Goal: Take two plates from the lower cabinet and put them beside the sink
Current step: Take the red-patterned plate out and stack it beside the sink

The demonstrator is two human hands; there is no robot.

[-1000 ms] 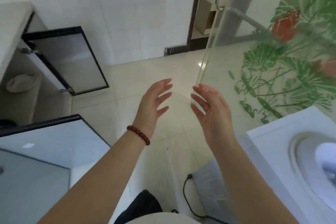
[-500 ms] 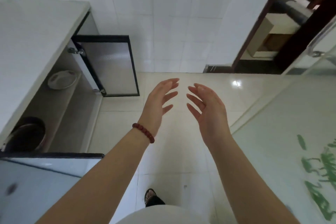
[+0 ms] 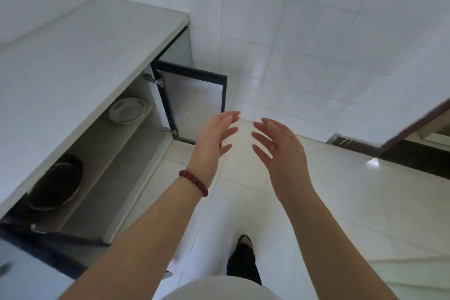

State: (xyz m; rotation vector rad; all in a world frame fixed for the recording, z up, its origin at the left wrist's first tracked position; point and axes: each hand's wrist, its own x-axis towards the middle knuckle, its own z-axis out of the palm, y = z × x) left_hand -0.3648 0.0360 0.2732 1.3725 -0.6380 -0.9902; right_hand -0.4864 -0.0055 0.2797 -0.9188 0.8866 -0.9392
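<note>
A white plate with red marks on its rim [image 3: 128, 109] lies on the upper shelf of the open lower cabinet [image 3: 117, 153], under the grey countertop [image 3: 73, 61]. I cannot tell whether it is one plate or a stack. My left hand [image 3: 214, 139], with a red bead bracelet at the wrist, and my right hand [image 3: 280, 151] hover in mid-air over the floor, palms facing each other, fingers spread, holding nothing. Both are to the right of the cabinet, apart from the plate. No sink is in view.
The far cabinet door [image 3: 194, 107], black-framed with frosted glass, stands open into the floor space. A dark round pot [image 3: 57, 182] sits at the cabinet's near end. A second open door [image 3: 36, 265] is at lower left. My foot [image 3: 243, 256] stands on pale floor tiles. A doorway [image 3: 414, 151] is at right.
The view has swung left, from the glass door and basin to the countertop and open cabinet. Both hands stay raised, open and empty, in the same pose.
</note>
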